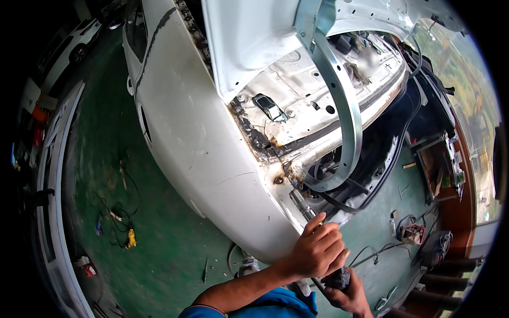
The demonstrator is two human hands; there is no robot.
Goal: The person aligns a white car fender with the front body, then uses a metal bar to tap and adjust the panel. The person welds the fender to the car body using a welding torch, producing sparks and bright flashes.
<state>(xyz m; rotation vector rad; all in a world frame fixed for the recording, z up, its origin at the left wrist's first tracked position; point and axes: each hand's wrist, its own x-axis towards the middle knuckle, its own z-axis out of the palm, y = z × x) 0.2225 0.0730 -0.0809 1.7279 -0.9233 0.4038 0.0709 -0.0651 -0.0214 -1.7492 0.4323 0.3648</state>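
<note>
My left hand (319, 249) is closed around the front of a tool with a silver cylindrical head (300, 202); its exact kind is hard to make out. Lower down, my right hand (351, 294) is wrapped round the tool's dark rear grip (338, 277). The silver head points at the rear corner of a white car body (201, 153), close to a seam with scorched, rusty bare metal (279, 180); whether it touches is unclear. Just beyond the head curves a grey metal hinge arm (352, 124), coming down from the raised white lid (254, 37).
A black handheld object (269, 107) lies on the white inner panel. A dark bumper (389, 159) stands behind the car's edge. Cables and a yellow connector (131, 238) lie on the green floor at left. A red box (412, 233) and a tool cart (437, 164) are at right.
</note>
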